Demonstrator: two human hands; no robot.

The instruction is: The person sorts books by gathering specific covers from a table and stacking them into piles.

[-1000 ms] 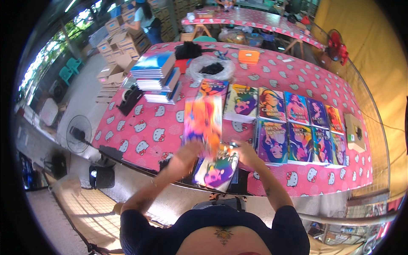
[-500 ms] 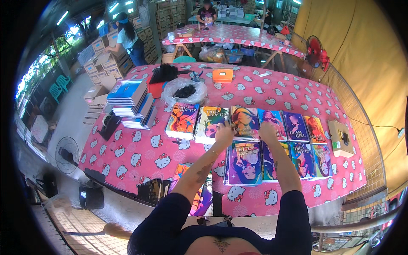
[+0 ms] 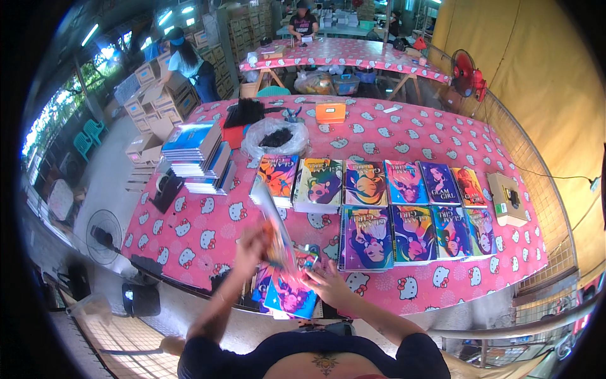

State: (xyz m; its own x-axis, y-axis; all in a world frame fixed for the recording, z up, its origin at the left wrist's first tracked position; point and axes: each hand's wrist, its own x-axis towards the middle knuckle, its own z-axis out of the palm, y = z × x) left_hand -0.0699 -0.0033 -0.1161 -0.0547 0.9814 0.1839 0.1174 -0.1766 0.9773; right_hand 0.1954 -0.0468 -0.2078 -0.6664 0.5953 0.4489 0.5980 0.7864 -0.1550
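Note:
My left hand (image 3: 251, 245) is closed on a few spiral notebooks (image 3: 278, 237) tilted up on edge and smeared by motion; how many cannot be told. Beside their lower end is my right hand (image 3: 329, 287), fingers apart, fingertips close to or touching the notebooks' edge. Beneath, at the near table edge, lies a notebook with a pink and blue cover (image 3: 291, 295). Ahead and to the right, stacks of colourful illustrated notebooks stand in two rows, including a purple-covered stack (image 3: 366, 240) in the near row and a cream-covered stack (image 3: 319, 181) in the far row.
A tall pile of blue notebooks (image 3: 189, 145) stands at the left, beside a tape dispenser (image 3: 167, 189). Behind are a plastic bag of black pieces (image 3: 276, 136) and an orange box (image 3: 331, 113). A cardboard box (image 3: 507, 201) sits far right. Two people work farther back.
Both hands have left the far row of notebook stacks and come back left to the near table edge. My left hand now holds tilted notebooks.

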